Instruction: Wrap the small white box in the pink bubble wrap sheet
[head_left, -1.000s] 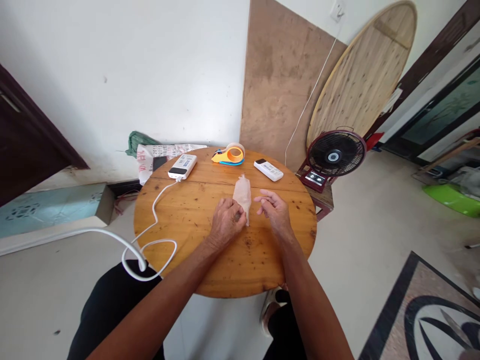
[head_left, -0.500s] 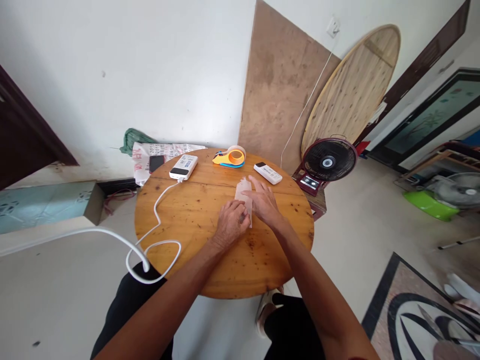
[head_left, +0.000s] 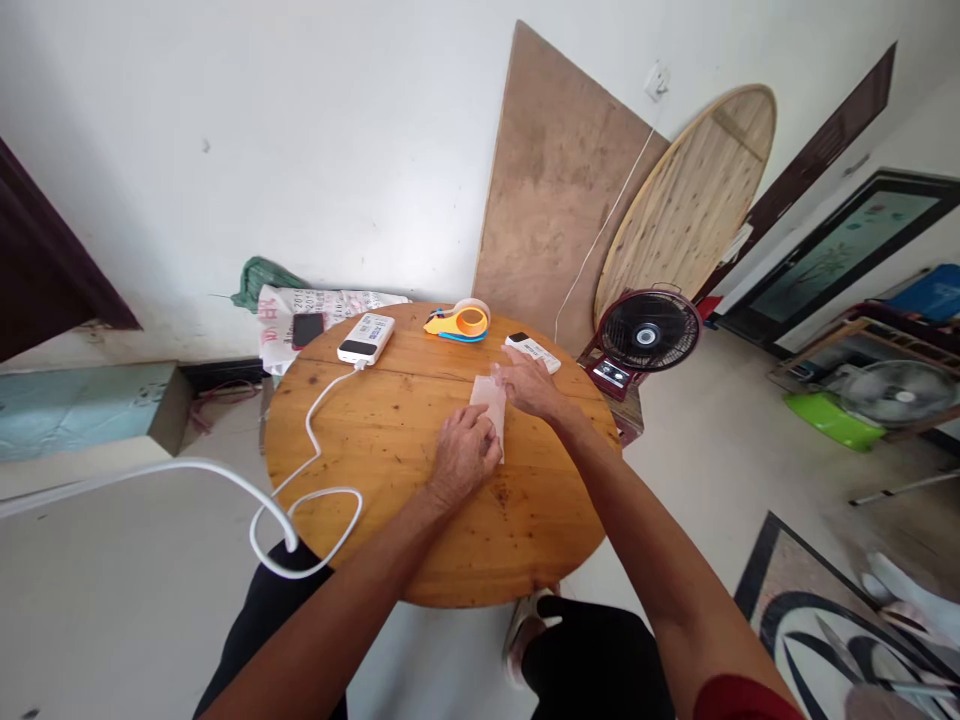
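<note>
A small pale pink bag or wrapper (head_left: 489, 400) lies flat near the middle of the round wooden table (head_left: 420, 490). My left hand (head_left: 463, 455) presses down on its near end with curled fingers. My right hand (head_left: 529, 385) rests on its far end, fingers laid flat and stretched over the top edge. Just beyond my right hand lies a white remote control (head_left: 534, 350).
A tape dispenser (head_left: 457, 320) in orange and blue sits at the table's far edge. A white power bank (head_left: 366, 337) with a white cable (head_left: 307, 450) lies at the far left. A dark red fan (head_left: 645, 335) stands to the right, with boards against the wall.
My right hand has slid from beside the pink bag onto it and up to its far end, flattening it. The left hand has stayed on the near end.
</note>
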